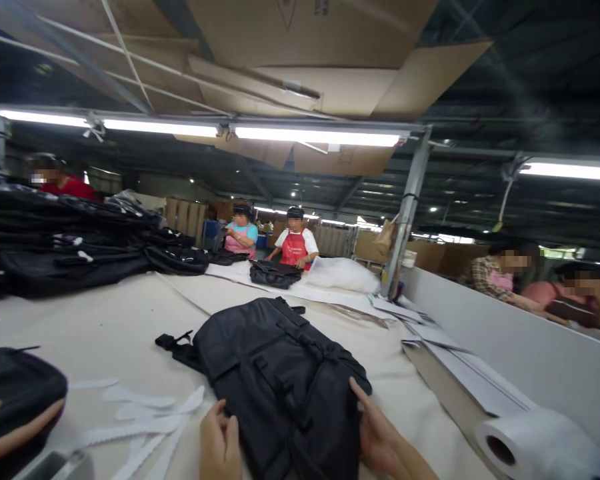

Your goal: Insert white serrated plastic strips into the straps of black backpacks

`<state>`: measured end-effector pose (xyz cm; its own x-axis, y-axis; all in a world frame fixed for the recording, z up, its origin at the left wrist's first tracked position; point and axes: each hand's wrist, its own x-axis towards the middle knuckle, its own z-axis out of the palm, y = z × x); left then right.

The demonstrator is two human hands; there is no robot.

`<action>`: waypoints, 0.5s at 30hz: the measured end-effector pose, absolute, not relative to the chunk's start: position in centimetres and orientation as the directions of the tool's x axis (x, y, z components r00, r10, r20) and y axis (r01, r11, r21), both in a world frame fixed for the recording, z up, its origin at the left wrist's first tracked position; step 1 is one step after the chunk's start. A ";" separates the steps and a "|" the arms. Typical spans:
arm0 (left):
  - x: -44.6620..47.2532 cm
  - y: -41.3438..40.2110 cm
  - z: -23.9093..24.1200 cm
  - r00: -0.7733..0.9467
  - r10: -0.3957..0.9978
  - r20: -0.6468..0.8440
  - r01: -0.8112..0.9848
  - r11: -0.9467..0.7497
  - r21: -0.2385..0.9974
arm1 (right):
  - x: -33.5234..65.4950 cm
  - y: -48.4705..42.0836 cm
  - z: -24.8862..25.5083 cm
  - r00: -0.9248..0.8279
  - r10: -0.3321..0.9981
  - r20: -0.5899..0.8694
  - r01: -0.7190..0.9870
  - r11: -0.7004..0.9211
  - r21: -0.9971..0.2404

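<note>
A black backpack (pixel 240 340) lies flat on the cloth-covered table in front of me, its straps and buckles facing up. My left hand (pixel 221 443) is closed at its near left edge, thumb and curled fingers against the fabric. On the opposite side my right hand (pixel 380 433) grips the edge, thumb on top and the other fingers partly hidden beside the bag. A loose strap with a buckle (pixel 173 343) sticks out at the far left of the backpack. White paper-like strips (pixel 150 427) lie scattered left of my left hand.
At the left edge another person's hands hold a black bag (pixel 15 380). A tall pile of black bags (pixel 70 247) stands behind it. Flat cardboard sheets (pixel 460 367) and a white roll (pixel 540 440) line the right side, below a grey partition (pixel 520 333). Several people work farther off.
</note>
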<state>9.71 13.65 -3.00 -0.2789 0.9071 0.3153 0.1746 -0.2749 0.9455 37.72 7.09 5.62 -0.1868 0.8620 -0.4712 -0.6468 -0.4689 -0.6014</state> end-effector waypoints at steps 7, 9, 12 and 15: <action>9.3 13.2 -2.2 -0.337 0.887 0.315 0.147 -0.281 0.948 | 34.9 7.6 2.5 0.182 0.858 -0.481 -0.648 -0.263 -0.715; 9.1 13.0 -1.8 -0.350 0.892 0.287 0.129 -0.258 0.957 | 34.2 5.5 0.9 0.121 0.892 -0.436 -0.647 -0.262 -0.716; 8.8 12.7 -1.3 -0.315 0.924 0.216 0.016 -0.222 0.975 | 33.2 1.7 -0.2 -0.012 0.908 -0.418 -0.628 -0.332 -0.704; 8.2 12.2 -0.5 -0.141 0.973 0.180 -0.026 -0.186 0.982 | 32.0 -2.0 0.3 -0.062 0.935 -0.349 -0.500 -0.332 -0.800</action>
